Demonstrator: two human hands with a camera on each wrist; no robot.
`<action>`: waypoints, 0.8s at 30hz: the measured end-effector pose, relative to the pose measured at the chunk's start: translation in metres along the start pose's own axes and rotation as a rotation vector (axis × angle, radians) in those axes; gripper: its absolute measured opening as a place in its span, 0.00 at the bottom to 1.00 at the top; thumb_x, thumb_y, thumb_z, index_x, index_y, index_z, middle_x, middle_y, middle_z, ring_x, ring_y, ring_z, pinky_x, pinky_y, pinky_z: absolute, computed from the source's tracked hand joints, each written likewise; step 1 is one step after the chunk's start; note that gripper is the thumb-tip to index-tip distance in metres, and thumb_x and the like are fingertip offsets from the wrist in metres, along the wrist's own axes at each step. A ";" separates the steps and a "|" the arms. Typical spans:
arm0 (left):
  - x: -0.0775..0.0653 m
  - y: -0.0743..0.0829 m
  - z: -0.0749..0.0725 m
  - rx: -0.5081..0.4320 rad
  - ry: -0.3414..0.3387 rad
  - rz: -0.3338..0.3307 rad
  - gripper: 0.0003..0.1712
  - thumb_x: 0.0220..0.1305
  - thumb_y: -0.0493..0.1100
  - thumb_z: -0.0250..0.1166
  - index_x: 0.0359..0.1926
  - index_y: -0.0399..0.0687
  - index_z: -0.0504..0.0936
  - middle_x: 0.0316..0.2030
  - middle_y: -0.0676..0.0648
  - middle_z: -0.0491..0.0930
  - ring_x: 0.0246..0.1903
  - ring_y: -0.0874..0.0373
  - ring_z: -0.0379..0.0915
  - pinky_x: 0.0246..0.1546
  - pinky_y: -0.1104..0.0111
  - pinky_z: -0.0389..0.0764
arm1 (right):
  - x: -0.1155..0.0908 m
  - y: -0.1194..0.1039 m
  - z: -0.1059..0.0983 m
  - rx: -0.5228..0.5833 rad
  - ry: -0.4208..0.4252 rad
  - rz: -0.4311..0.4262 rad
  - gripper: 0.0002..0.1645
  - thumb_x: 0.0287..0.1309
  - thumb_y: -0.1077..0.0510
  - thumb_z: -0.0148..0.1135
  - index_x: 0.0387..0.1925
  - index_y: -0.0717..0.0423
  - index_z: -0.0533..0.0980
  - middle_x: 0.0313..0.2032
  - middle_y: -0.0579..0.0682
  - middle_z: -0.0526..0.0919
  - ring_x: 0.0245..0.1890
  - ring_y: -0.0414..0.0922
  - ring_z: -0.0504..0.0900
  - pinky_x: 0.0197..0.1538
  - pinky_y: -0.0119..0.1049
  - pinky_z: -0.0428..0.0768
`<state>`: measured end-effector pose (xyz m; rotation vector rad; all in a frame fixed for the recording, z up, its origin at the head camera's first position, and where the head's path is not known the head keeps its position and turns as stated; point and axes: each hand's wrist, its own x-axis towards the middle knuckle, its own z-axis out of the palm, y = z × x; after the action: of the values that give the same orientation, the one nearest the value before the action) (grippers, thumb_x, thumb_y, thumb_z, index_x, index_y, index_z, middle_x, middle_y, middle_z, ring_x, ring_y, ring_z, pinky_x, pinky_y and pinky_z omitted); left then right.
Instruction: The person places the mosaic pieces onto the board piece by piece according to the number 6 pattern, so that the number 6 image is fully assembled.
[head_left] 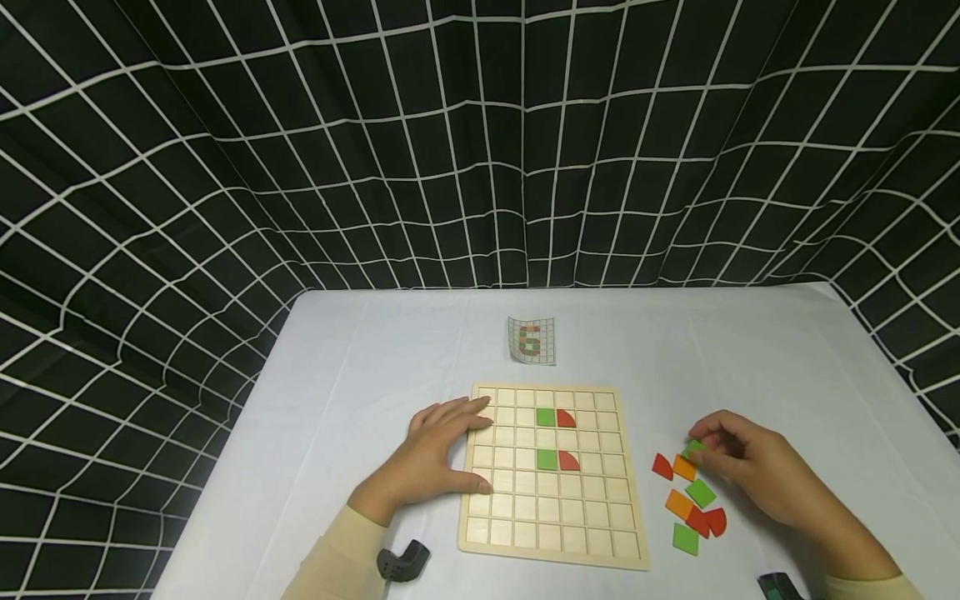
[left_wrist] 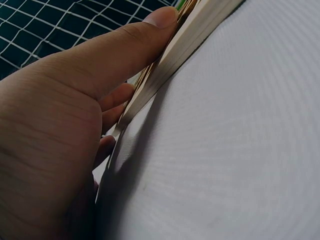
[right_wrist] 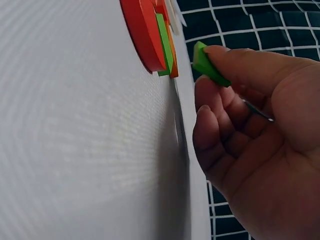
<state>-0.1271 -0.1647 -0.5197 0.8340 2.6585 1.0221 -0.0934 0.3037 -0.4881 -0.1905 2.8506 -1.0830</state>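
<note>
My left hand (head_left: 426,457) rests on the left edge of a wooden grid board (head_left: 517,557), thumb and fingers spread and fairly straight. In the right hand (head_left: 757,462), thumb and fingers pinch a green square tile (right_wrist: 209,66), held just above the table beside the loose pieces. Two green squares (head_left: 546,417) lie in cells of the board, each with a red quarter-circle (head_left: 566,418) directly to its right. Below the right hand are loose orange squares (head_left: 679,504), green squares (head_left: 686,539) and red quarter-circles (head_left: 717,522), some overlapping.
Behind the board lies a small printed pattern card (head_left: 532,342) with a coloured grid figure. The white table (head_left: 360,358) reaches back to a black curtain (head_left: 420,167) with white grid lines. Dark wrist devices (head_left: 403,562) sit by both forearms.
</note>
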 end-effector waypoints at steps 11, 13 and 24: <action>0.000 0.000 0.000 0.005 -0.005 -0.002 0.49 0.54 0.67 0.83 0.72 0.56 0.79 0.83 0.55 0.60 0.82 0.52 0.50 0.78 0.45 0.43 | -0.001 -0.008 0.002 0.077 0.077 -0.088 0.12 0.64 0.67 0.77 0.46 0.54 0.85 0.36 0.43 0.84 0.33 0.40 0.80 0.37 0.26 0.79; 0.000 0.000 0.000 0.004 -0.004 -0.001 0.49 0.53 0.67 0.83 0.72 0.56 0.79 0.83 0.55 0.60 0.82 0.52 0.50 0.78 0.45 0.42 | -0.001 -0.009 0.004 0.099 0.074 -0.103 0.12 0.64 0.67 0.77 0.45 0.54 0.85 0.36 0.43 0.85 0.33 0.40 0.81 0.37 0.26 0.80; 0.001 0.000 0.000 0.006 0.000 0.010 0.49 0.53 0.67 0.83 0.72 0.56 0.79 0.83 0.54 0.60 0.81 0.51 0.51 0.77 0.44 0.43 | 0.000 -0.015 0.009 0.163 0.056 -0.134 0.13 0.63 0.70 0.77 0.45 0.55 0.85 0.33 0.42 0.86 0.30 0.43 0.84 0.36 0.27 0.81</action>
<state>-0.1277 -0.1646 -0.5200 0.8498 2.6611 1.0177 -0.0909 0.2871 -0.4846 -0.3483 2.8146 -1.3608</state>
